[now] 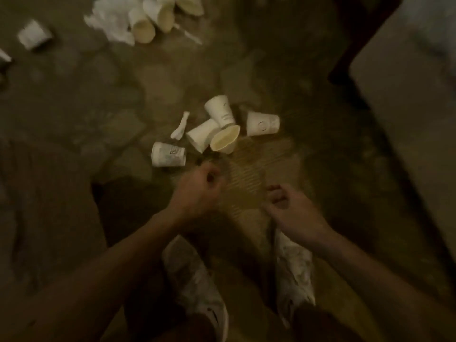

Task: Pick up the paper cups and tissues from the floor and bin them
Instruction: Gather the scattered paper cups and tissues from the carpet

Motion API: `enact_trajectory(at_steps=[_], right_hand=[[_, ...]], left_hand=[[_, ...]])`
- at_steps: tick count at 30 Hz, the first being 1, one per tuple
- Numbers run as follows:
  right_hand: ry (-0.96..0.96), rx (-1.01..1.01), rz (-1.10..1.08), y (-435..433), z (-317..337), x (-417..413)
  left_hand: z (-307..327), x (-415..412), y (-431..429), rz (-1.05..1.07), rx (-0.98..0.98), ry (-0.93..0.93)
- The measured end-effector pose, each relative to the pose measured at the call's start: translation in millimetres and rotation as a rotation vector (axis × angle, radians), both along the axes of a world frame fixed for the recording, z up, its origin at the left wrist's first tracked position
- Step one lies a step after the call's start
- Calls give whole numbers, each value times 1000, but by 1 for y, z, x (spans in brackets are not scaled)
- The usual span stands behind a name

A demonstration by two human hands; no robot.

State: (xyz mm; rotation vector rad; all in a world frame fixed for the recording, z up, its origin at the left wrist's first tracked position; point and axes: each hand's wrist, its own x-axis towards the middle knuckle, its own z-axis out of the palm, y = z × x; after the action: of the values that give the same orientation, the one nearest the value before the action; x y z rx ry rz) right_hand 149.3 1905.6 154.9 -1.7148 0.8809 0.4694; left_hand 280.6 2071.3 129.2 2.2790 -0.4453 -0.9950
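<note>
Several white paper cups lie tipped over on the dim floor just ahead of my hands: one nearest my left hand, one leaning on a cup with its mouth toward me, one behind, and one to the right. A small white scrap lies beside them. Farther off at the top are crumpled tissues and more cups. My left hand hangs loosely curled just below the near cups, holding nothing. My right hand is likewise loosely curled and holds nothing.
A lone cup lies at the far left, and a white plastic utensil lies next to the far pile. My pale shoes stand below my arms. Dark furniture and a pale slab fill the right side. The picture is dark and blurred.
</note>
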Motion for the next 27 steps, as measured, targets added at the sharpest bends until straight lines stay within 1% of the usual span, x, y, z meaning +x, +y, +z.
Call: enact_trajectory(at_steps=[3, 6, 11, 13, 16, 19, 24, 27], right_hand=[[-1, 35, 65, -19, -55, 39], [-51, -46, 116, -38, -103, 80], [-214, -181, 218, -35, -156, 124], [-265, -181, 242, -29, -168, 131], [-333, -180, 271, -26, -186, 139], [-350, -182, 295, -23, -198, 143], [-401, -195, 349, -29, -191, 139], [-387, -177, 324, -30, -187, 130]], left_hand=[[-49, 20, -13, 82, 51, -55], [-81, 39, -24, 161, -13, -174], [-126, 59, -25, 60, -68, -235], [-137, 67, -25, 49, -88, -240], [-148, 77, -30, 82, -164, -332], [-157, 81, -32, 75, -202, -379], [-152, 71, -28, -1, -205, -310], [-147, 59, -35, -15, -204, -276]])
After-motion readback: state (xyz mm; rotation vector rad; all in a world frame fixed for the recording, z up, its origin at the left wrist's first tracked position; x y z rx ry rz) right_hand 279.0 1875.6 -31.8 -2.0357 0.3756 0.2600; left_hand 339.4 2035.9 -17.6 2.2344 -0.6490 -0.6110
